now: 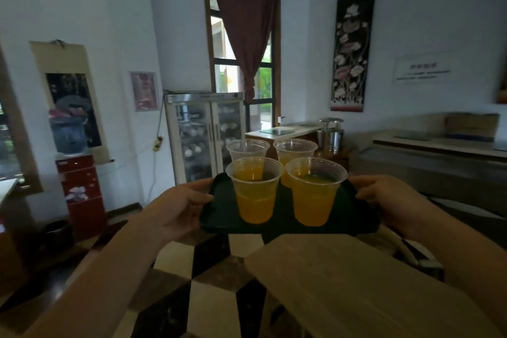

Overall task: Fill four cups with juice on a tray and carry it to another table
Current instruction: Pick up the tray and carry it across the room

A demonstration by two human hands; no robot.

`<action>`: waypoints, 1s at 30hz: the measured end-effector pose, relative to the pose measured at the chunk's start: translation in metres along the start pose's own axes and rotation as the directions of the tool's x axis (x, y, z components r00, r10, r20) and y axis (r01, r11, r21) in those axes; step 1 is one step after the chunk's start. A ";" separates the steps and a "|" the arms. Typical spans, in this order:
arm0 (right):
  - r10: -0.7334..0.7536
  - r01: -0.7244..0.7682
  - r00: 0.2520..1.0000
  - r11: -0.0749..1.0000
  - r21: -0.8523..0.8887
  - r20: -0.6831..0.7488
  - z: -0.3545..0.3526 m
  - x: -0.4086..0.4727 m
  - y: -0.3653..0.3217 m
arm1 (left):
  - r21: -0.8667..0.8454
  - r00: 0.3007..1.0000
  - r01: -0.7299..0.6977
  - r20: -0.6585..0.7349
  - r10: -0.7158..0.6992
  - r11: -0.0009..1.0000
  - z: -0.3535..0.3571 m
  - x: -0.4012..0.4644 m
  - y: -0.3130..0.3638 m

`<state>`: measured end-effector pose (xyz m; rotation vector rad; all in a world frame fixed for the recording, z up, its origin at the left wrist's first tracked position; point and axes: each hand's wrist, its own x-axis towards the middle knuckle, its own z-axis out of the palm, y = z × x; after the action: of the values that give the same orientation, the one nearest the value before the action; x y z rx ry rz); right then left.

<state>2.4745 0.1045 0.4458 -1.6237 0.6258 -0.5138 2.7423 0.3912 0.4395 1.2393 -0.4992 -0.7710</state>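
Note:
I hold a dark green tray [219, 223] level in the air, at chest height. My left hand [178, 207] grips its left edge and my right hand [389, 200] grips its right edge. Several clear plastic cups of orange juice stand upright on it: a near left cup [255, 200], a near right cup [314, 200], a far left cup [247, 149] and a far right cup [295, 149]. The tray's near edge hangs above the far corner of a light wooden table [356, 288].
A glass-door cabinet [205, 132] stands ahead by the window. A red water dispenser [81, 192] is at the left wall. A counter with a steel pot [330, 134] runs along the right. The floor [208, 269] has a dark and light checker pattern.

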 end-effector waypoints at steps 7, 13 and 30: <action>0.042 -0.041 0.985 0.999 0.010 -0.165 0.004 0.029 -0.006 | 0.034 0.984 0.054 0.170 -0.059 0.998 -0.006 0.101 0.014; 0.067 -0.076 0.952 0.997 -0.019 -0.299 -0.018 0.034 0.006 | 0.107 0.946 0.123 0.289 -0.150 0.987 0.026 0.159 0.006; 0.063 -0.120 0.798 0.991 -0.056 -0.599 -0.163 0.053 0.039 | 0.177 0.801 0.210 0.533 -0.273 0.961 0.212 0.290 -0.046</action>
<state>2.4042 -0.0557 0.4292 -1.4968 1.2093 -0.9545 2.7696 0.0306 0.4334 1.1841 -0.8753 -1.3573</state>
